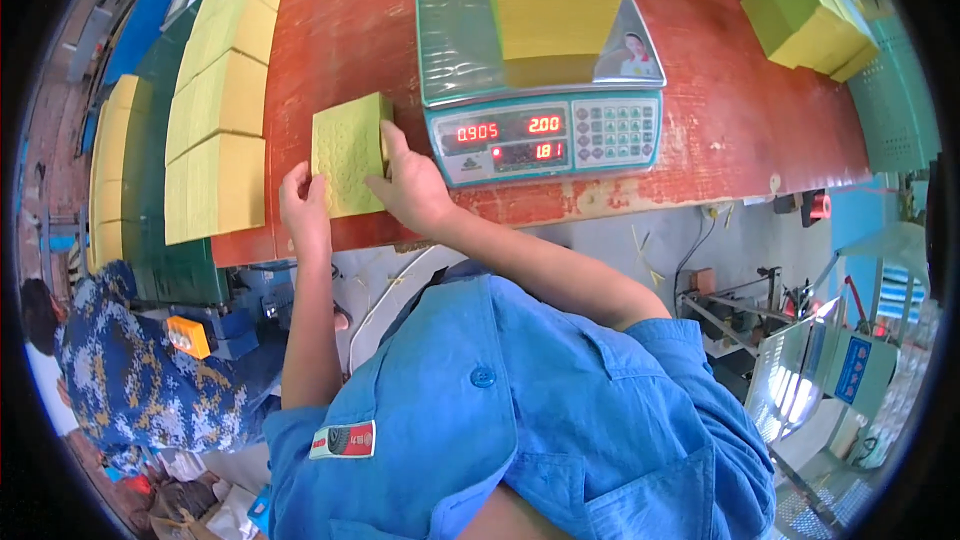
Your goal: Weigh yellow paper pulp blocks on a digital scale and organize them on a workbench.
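A squat stack of yellow paper sheets (348, 158) with a bumpy-looking top sits near the front edge of the red table (340, 0). My left hand (305, 205) presses its bent fingers against the stack's left side. On the opposite side, my right hand (412, 180) grips the right edge, thumb toward the near corner, so the stack is held between both hands. Just right of it stands a teal weighing scale (545, 135) with lit red digits and a keypad. A tall yellow paper stack (558, 5) rests on its metal pan.
Rows of yellow stacks (222, 90) line the table's left side, and more yellow stacks (805, 15) lie at the far right. A person in camouflage clothing (150, 370) is at the lower left. Metal equipment (800, 370) stands at the lower right.
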Action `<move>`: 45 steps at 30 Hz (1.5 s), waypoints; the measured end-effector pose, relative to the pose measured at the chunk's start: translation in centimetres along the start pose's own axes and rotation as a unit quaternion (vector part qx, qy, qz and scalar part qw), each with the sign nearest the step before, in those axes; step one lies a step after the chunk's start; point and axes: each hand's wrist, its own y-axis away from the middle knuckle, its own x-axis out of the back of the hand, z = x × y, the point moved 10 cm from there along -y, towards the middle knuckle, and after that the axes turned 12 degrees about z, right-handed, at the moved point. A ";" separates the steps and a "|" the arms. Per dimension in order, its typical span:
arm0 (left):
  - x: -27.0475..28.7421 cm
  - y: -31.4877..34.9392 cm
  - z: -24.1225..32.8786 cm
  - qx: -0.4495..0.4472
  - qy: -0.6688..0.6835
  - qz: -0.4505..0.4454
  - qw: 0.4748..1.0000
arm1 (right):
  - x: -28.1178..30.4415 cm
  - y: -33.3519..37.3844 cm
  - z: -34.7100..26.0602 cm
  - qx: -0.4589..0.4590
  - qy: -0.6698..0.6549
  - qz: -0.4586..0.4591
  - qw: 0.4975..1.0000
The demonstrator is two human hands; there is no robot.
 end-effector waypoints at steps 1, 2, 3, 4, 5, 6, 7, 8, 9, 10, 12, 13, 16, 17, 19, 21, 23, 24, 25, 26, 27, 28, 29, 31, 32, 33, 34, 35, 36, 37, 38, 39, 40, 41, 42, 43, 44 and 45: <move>-0.2 0.3 0.1 0.006 0.009 -0.002 1.000 | 0.4 0.1 0.1 0.001 0.001 0.009 1.000; -0.4 0.6 0.4 0.001 0.013 -0.007 1.000 | 0.6 0.5 0.2 0.006 0.000 0.019 1.000; -0.8 0.9 0.3 0.039 0.021 -0.015 0.999 | 0.8 0.9 0.6 0.009 0.001 0.028 1.000; -0.6 1.3 -0.1 0.079 0.026 -0.017 0.996 | 0.6 1.4 0.5 0.014 -0.012 0.029 0.999; -0.7 1.4 0.1 0.078 0.027 -0.019 0.996 | 0.5 1.7 0.7 0.014 -0.011 0.032 0.999; -0.7 1.7 0.2 0.082 0.043 -0.024 0.995 | 0.2 2.3 1.0 -0.017 -0.010 0.007 1.000; -1.1 1.6 0.6 0.082 0.062 -0.030 0.994 | 0.0 2.5 1.3 -0.044 -0.009 -0.014 0.999; -1.2 2.3 0.8 0.072 0.052 -0.038 0.995 | -0.2 3.0 1.9 -0.024 -0.007 0.003 1.000; -1.2 2.4 1.8 0.047 0.053 -0.037 0.997 | -0.2 3.2 2.0 0.014 -0.014 0.034 0.999; -0.5 2.2 1.4 0.047 0.056 -0.027 0.997 | -0.2 3.5 1.1 0.037 -0.033 0.043 0.998; 0.2 2.3 -0.7 0.056 0.049 -0.021 0.997 | 0.0 4.2 1.2 0.058 -0.054 0.039 0.996; 0.2 2.1 -1.7 0.066 0.038 -0.022 0.997 | 0.4 4.5 1.0 0.014 -0.052 -0.021 0.998; 1.8 1.7 0.8 0.081 0.083 0.039 0.992 | 4.3 6.3 -0.1 0.028 -0.092 -0.123 0.988; 2.8 1.4 1.1 0.082 0.095 0.064 0.990 | 8.0 6.5 -2.8 0.082 -0.094 -0.098 0.987; 2.7 0.5 3.1 0.054 0.125 0.065 0.989 | 13.2 6.8 -3.4 -0.042 -0.206 -0.120 0.970; 1.4 0.4 7.7 0.043 0.160 0.046 0.985 | 18.5 6.2 -3.3 -0.091 -0.308 -0.068 0.945; -0.8 0.5 13.4 0.040 0.210 0.006 0.977 | 23.9 5.2 -3.3 -0.065 -0.351 0.033 0.934; -2.5 0.7 16.4 0.039 0.252 -0.038 0.966 | 26.6 4.9 -3.2 -0.052 -0.361 0.075 0.928; -3.4 0.2 18.5 0.034 0.259 -0.043 0.964 | 28.6 4.4 -3.0 -0.039 -0.374 0.112 0.920; -5.3 0.1 20.3 0.065 0.298 -0.100 0.947 | 29.5 4.4 -2.9 -0.030 -0.371 0.119 0.920; -6.8 -0.6 22.3 0.087 0.337 -0.154 0.925 | 30.0 3.6 -2.6 -0.042 -0.360 0.140 0.921; -7.5 -1.8 22.1 0.123 0.376 -0.180 0.901 | 30.8 1.7 -2.3 -0.044 -0.350 0.158 0.922; -8.5 -3.1 22.2 0.147 0.380 -0.215 0.888 | 30.3 -0.3 -1.7 -0.025 -0.383 0.154 0.910; -11.5 -2.9 28.4 0.134 0.402 -0.245 0.872 | 32.2 -3.4 -0.5 0.014 -0.352 0.174 0.920; -13.7 -3.2 31.0 0.115 0.396 -0.276 0.868 | 34.0 -4.7 -0.2 0.042 -0.328 0.222 0.917; -15.0 -3.7 33.3 0.095 0.385 -0.301 0.867 | 35.4 -6.2 -1.0 0.071 -0.309 0.262 0.912; -15.8 -3.6 35.8 0.105 0.368 -0.300 0.874 | 36.0 -8.0 -1.3 0.062 -0.335 0.264 0.902; -17.2 -3.1 38.4 0.110 0.353 -0.307 0.877 | 36.6 -10.3 -0.9 0.106 -0.291 0.289 0.906; -18.3 -3.8 39.2 0.103 0.353 -0.306 0.878 | 36.6 -12.9 -0.7 0.150 -0.249 0.309 0.906; -19.5 -5.2 38.9 0.089 0.344 -0.331 0.874 | 34.7 -15.7 -0.2 0.104 -0.288 0.257 0.917; -20.2 -5.8 38.7 0.080 0.333 -0.357 0.869 | 33.8 -17.0 -1.4 0.112 -0.294 0.241 0.918; -20.7 -6.0 39.3 0.082 0.331 -0.357 0.869 | 33.8 -18.0 -2.2 0.118 -0.298 0.232 0.918; -21.5 -5.9 39.7 0.104 0.305 -0.350 0.879 | 34.0 -19.1 -2.7 0.115 -0.339 0.223 0.907; -22.2 -5.6 39.7 0.126 0.279 -0.344 0.888 | 34.1 -20.0 -3.1 0.111 -0.380 0.214 0.893; -22.3 -5.3 39.9 0.128 0.278 -0.341 0.889 | 33.7 -20.5 -4.3 0.118 -0.412 0.190 0.883; -22.2 -4.9 40.1 0.133 0.253 -0.336 0.897 | 34.3 -20.5 -5.5 0.146 -0.362 0.215 0.895; -22.3 -4.6 40.1 0.138 0.229 -0.331 0.905 | 34.2 -20.4 -6.3 0.151 -0.360 0.209 0.897; -21.9 -4.8 39.6 0.136 0.228 -0.326 0.907 | 33.6 -20.4 -7.2 0.160 -0.361 0.198 0.897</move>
